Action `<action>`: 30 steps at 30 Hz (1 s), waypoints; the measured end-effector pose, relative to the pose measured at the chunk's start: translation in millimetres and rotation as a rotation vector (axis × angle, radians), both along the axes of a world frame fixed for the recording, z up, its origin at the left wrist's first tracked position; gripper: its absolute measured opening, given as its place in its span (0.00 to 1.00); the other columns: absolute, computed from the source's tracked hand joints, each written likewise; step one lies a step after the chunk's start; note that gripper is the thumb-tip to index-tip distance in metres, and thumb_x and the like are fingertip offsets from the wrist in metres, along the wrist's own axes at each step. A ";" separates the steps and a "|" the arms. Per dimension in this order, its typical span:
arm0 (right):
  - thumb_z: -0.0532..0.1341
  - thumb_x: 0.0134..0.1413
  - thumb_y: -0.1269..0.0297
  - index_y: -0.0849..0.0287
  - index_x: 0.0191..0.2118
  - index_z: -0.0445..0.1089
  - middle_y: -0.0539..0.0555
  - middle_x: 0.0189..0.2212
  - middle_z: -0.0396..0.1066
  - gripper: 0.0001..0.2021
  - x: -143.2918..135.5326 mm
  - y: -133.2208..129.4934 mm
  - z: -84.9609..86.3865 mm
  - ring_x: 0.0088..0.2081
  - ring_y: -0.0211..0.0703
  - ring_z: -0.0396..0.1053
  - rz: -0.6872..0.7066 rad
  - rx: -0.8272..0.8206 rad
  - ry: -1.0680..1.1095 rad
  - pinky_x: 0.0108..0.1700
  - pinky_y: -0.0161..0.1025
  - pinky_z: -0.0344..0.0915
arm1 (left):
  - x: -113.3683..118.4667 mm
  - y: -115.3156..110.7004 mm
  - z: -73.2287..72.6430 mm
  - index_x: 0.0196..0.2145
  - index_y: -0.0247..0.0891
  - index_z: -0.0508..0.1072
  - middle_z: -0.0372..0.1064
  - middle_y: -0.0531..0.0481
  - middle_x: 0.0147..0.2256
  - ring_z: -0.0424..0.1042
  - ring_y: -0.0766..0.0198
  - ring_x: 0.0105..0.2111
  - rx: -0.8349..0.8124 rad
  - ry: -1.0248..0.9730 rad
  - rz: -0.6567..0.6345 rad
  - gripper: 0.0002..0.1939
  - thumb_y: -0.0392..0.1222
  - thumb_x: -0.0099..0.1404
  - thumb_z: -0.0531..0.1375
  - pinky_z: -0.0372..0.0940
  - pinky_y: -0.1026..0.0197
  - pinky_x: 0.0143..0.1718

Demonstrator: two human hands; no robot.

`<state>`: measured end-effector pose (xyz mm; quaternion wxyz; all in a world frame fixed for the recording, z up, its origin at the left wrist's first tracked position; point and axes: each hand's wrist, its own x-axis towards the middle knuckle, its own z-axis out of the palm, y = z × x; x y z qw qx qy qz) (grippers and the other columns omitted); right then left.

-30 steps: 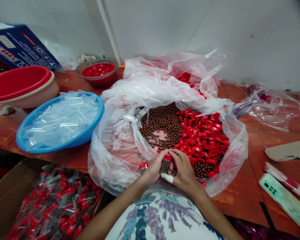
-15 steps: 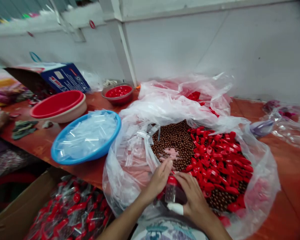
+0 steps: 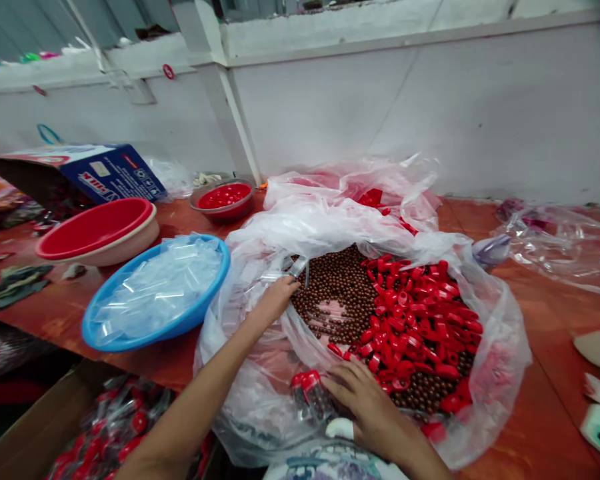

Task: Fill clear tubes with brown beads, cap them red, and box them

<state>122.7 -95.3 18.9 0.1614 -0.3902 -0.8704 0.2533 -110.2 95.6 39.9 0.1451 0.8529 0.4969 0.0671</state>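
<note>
My left hand (image 3: 280,295) reaches to the left edge of the brown balls (image 3: 337,277), its fingers closed around the end of a clear plastic tube (image 3: 298,268). My right hand (image 3: 365,397) lies low over the front of the open plastic bag (image 3: 267,400), fingers stretched and spread, holding nothing. Its fingertips are close to a red cap (image 3: 351,355) at the edge of the heap of red caps (image 3: 420,320). White wrapping (image 3: 340,428) covers the right thumb. Left of this hand, red-capped clear containers (image 3: 311,395) filled with brown balls lie together on the bag.
A blue basin (image 3: 220,283) of clear tubes stands left of the bag. Beyond it are a red basin (image 3: 95,227), a bowl of red pieces (image 3: 225,197) and a blue carton (image 3: 113,175). Below the table edge, a cardboard box (image 3: 35,413) holds red-capped containers.
My left hand has moved away from my right, up and left to the clear tubes. My right hand has let go of the red-capped container, which now lies beside it. The view has shifted right.
</note>
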 end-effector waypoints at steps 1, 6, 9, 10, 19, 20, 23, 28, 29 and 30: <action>0.61 0.51 0.54 0.51 0.60 0.53 0.56 0.56 0.61 0.31 0.4 0.2 2.4 0.58 0.54 0.54 0.023 -0.003 0.003 0.60 0.60 0.47 | 3.0 -0.2 1.1 0.48 0.37 0.67 0.66 0.42 0.44 0.62 0.56 0.46 0.009 0.011 -0.011 0.23 0.24 0.58 0.46 0.57 0.54 0.49; 0.60 0.53 0.58 0.52 0.59 0.55 0.56 0.54 0.64 0.28 0.2 1.0 4.8 0.57 0.53 0.56 0.032 0.054 0.058 0.59 0.59 0.51 | 30.7 -10.5 -0.6 0.50 0.36 0.63 0.67 0.43 0.40 0.64 0.56 0.43 0.083 0.074 -0.094 0.17 0.37 0.63 0.52 0.59 0.57 0.45; 0.59 0.55 0.61 0.53 0.59 0.56 0.57 0.52 0.65 0.26 2.9 1.1 2.4 0.56 0.50 0.57 -0.050 0.142 0.113 0.57 0.58 0.54 | 49.3 -15.4 -9.5 0.46 0.40 0.67 0.67 0.46 0.37 0.66 0.59 0.40 0.055 0.095 -0.143 0.13 0.37 0.63 0.52 0.60 0.59 0.43; 0.58 0.55 0.63 0.53 0.59 0.56 0.57 0.52 0.65 0.25 4.6 1.0 1.8 0.56 0.49 0.58 -0.077 0.166 0.129 0.57 0.56 0.56 | 54.7 -16.3 -12.9 0.46 0.40 0.68 0.66 0.46 0.37 0.66 0.59 0.40 0.051 0.101 -0.151 0.13 0.37 0.63 0.51 0.61 0.59 0.43; 0.56 0.57 0.69 0.53 0.58 0.58 0.57 0.49 0.68 0.22 31.9 -2.0 -11.1 0.52 0.48 0.62 -0.272 0.257 0.202 0.51 0.52 0.64 | 72.8 -31.3 -32.0 0.56 0.28 0.58 0.55 0.33 0.56 0.49 0.51 0.59 0.017 0.153 -0.240 0.26 0.26 0.59 0.48 0.50 0.52 0.56; 0.55 0.57 0.69 0.52 0.58 0.59 0.56 0.49 0.68 0.22 35.3 -2.6 -14.2 0.52 0.48 0.62 -0.287 0.259 0.204 0.51 0.51 0.65 | 71.4 -33.5 -32.4 0.57 0.27 0.56 0.53 0.34 0.57 0.47 0.51 0.60 0.001 0.156 -0.262 0.28 0.24 0.58 0.48 0.49 0.53 0.57; 0.53 0.57 0.71 0.51 0.57 0.59 0.56 0.50 0.68 0.22 43.9 -4.8 -21.3 0.52 0.48 0.62 -0.321 0.238 0.204 0.50 0.52 0.65 | 70.7 -38.1 -31.2 0.58 0.35 0.55 0.55 0.41 0.57 0.49 0.56 0.59 -0.024 0.094 -0.318 0.30 0.24 0.58 0.47 0.50 0.55 0.57; 0.51 0.57 0.74 0.52 0.57 0.60 0.56 0.50 0.67 0.23 53.1 -8.0 -23.8 0.53 0.48 0.61 -0.333 0.225 0.217 0.51 0.54 0.64 | 89.8 -35.6 -21.8 0.52 0.42 0.63 0.64 0.44 0.47 0.59 0.57 0.49 -0.056 0.065 -0.277 0.22 0.30 0.61 0.50 0.58 0.57 0.48; 0.51 0.56 0.74 0.52 0.57 0.60 0.56 0.51 0.67 0.23 54.8 -8.5 -23.8 0.53 0.48 0.61 -0.333 0.222 0.219 0.51 0.54 0.64 | 94.3 -33.5 -19.2 0.51 0.42 0.65 0.65 0.44 0.46 0.59 0.57 0.47 -0.053 0.088 -0.269 0.21 0.30 0.61 0.51 0.59 0.58 0.46; 0.51 0.55 0.75 0.53 0.57 0.59 0.56 0.51 0.66 0.24 56.5 -9.0 -23.9 0.54 0.49 0.60 -0.333 0.222 0.222 0.51 0.54 0.64 | 98.0 -31.0 -16.6 0.50 0.41 0.66 0.65 0.43 0.44 0.59 0.56 0.46 -0.046 0.115 -0.262 0.20 0.31 0.61 0.51 0.59 0.58 0.45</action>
